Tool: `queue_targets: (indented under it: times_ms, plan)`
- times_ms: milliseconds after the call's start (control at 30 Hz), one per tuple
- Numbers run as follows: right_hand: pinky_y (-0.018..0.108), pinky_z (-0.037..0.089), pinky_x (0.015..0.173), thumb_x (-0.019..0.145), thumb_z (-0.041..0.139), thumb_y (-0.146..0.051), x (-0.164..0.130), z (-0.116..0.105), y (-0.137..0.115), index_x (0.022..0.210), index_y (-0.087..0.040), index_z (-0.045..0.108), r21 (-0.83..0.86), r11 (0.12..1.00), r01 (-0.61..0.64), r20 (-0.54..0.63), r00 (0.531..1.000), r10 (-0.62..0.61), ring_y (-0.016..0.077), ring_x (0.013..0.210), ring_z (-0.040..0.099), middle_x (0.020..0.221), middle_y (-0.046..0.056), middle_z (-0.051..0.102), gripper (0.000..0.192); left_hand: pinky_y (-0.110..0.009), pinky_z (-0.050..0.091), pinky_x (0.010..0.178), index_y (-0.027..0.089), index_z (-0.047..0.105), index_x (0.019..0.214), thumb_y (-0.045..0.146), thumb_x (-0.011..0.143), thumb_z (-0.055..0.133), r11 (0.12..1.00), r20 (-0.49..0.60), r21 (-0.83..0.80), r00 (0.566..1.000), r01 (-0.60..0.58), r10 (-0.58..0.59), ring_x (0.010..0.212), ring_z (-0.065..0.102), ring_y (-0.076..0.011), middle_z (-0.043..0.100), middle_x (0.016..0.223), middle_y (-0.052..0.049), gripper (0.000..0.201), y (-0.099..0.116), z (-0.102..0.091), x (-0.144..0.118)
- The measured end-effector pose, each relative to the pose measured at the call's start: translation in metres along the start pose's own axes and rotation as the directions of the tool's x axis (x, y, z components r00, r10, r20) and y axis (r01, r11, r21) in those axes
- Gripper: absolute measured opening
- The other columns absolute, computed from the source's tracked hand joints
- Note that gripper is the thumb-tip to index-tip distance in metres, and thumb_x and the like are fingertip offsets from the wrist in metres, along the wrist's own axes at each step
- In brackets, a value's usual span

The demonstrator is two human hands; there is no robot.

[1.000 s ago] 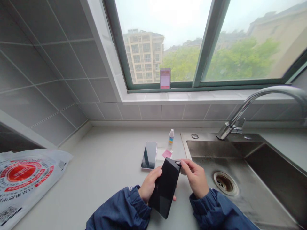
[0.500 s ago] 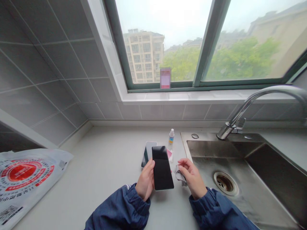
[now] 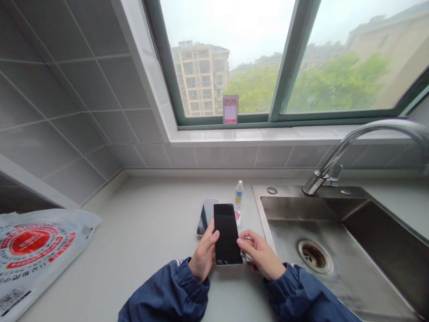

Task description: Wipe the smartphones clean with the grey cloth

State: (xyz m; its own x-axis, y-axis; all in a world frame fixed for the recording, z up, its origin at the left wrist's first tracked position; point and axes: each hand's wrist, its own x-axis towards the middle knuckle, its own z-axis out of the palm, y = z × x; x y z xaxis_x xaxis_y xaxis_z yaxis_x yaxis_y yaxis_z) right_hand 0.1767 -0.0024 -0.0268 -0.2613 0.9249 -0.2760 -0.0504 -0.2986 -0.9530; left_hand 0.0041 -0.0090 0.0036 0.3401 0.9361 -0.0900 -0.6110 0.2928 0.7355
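Note:
A black smartphone (image 3: 228,235) is held above the counter by my left hand (image 3: 204,252), whose fingers wrap its left edge with the thumb on the front. My right hand (image 3: 261,255) is closed on a grey cloth (image 3: 246,256), mostly hidden under the fingers, and touches the phone's right edge. Behind the held phone, a second phone (image 3: 205,217) with a pale frame lies on the counter, partly covered. A small white-capped bottle (image 3: 239,191) stands beyond. Something pink and white (image 3: 237,216) shows in part beside the held phone's upper right edge.
The white counter (image 3: 147,232) runs along the tiled wall below a window. On the right is a steel sink (image 3: 284,232) with a curved faucet (image 3: 348,143). A white plastic bag (image 3: 43,250) with red print lies at the left.
My right hand has moved left with the grey cloth, from beside the phone to its right edge. The held phone has turned slightly more upright in my left hand.

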Motion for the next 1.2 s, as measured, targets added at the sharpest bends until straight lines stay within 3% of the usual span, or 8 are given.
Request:
queue_targets:
  times_ms: [333,533,633,700,800,933,1033,1200]
  plan:
    - [0.015,0.027,0.031,0.066,0.073,-0.066,0.000,-0.001,-0.001,0.094,-0.017,0.057,0.043,0.999,-0.016,0.049,0.999,0.014,0.0026,0.035,0.030,0.053,-0.009,0.048,0.058,-0.037,0.045,0.101,0.023,0.035,0.148,0.038,0.089,0.056,0.988,-0.011,0.158,1.000,0.001,0.001,0.128,0.051,-0.0289,0.050,0.144,-0.010,0.064,-0.001,-0.006,0.001]
    - [0.015,0.025,0.032,0.071,0.071,-0.063,0.002,-0.007,-0.002,0.102,-0.016,0.062,0.026,1.000,0.017,0.002,1.000,-0.017,0.0018,0.034,0.031,0.061,-0.003,0.060,0.057,-0.026,0.052,0.046,0.019,0.047,0.140,0.046,0.084,0.061,0.905,-0.267,0.419,0.962,0.069,0.051,0.058,0.067,-0.0151,0.063,0.126,-0.016,0.063,-0.004,-0.018,0.006]
    - [0.015,0.025,0.031,0.069,0.071,-0.064,0.003,-0.009,-0.004,0.102,-0.015,0.062,0.020,1.000,0.013,-0.012,1.000,-0.013,0.0018,0.033,0.030,0.056,-0.006,0.055,0.059,-0.027,0.049,0.044,0.017,0.061,0.123,0.045,0.090,0.051,0.740,-0.275,0.673,0.924,-0.012,0.266,0.048,0.062,-0.0115,0.068,0.119,-0.014,0.044,-0.006,-0.027,0.009]
    - [0.016,0.026,0.031,0.067,0.071,-0.064,0.002,-0.009,-0.006,0.101,-0.015,0.061,0.016,1.000,0.004,-0.023,1.000,-0.004,0.0018,0.033,0.030,0.058,-0.006,0.054,0.061,-0.026,0.051,0.052,0.019,0.067,0.110,0.038,0.092,0.046,0.471,-0.124,0.870,0.858,-0.148,0.498,0.053,0.062,-0.0112,0.072,0.104,-0.009,0.034,-0.004,-0.033,0.010]
    - [0.016,0.027,0.030,0.065,0.073,-0.063,0.003,-0.009,-0.006,0.101,-0.015,0.061,0.011,1.000,-0.007,-0.047,0.999,0.008,0.0024,0.034,0.032,0.058,-0.007,0.051,0.061,-0.037,0.051,0.087,0.022,0.071,0.097,0.028,0.088,0.053,0.318,-0.043,0.928,0.792,-0.195,0.610,0.100,0.063,-0.0221,0.070,0.109,-0.007,0.021,0.005,-0.040,0.013]
    - [0.016,0.028,0.030,0.063,0.073,-0.062,0.003,-0.010,-0.004,0.100,-0.015,0.061,0.009,1.000,-0.025,-0.072,0.997,0.026,0.0026,0.034,0.030,0.054,-0.010,0.044,0.061,-0.048,0.042,0.100,0.025,0.067,0.107,0.023,0.086,0.053,-0.098,0.081,0.995,0.696,-0.015,0.713,0.112,0.055,-0.0265,0.063,0.118,-0.008,0.025,0.013,-0.044,0.018]
    - [0.017,0.027,0.030,0.064,0.072,-0.061,0.003,-0.010,-0.004,0.102,-0.014,0.062,0.006,0.999,-0.035,-0.072,0.997,0.035,0.0027,0.033,0.030,0.054,-0.009,0.046,0.061,-0.047,0.044,0.097,0.024,0.058,0.122,0.031,0.084,0.058,-0.171,0.044,0.981,0.739,0.097,0.673,0.113,0.054,-0.0285,0.058,0.123,-0.010,0.039,0.012,-0.046,0.020]
    - [0.018,0.026,0.031,0.065,0.071,-0.059,0.003,-0.010,-0.004,0.104,-0.014,0.064,0.007,0.999,-0.032,-0.076,0.997,0.033,0.0029,0.032,0.030,0.051,-0.009,0.046,0.060,-0.046,0.044,0.100,0.023,0.041,0.139,0.047,0.083,0.059,-0.138,-0.045,0.979,0.820,0.150,0.570,0.121,0.052,-0.0299,0.049,0.132,-0.013,0.064,0.009,-0.052,0.021]
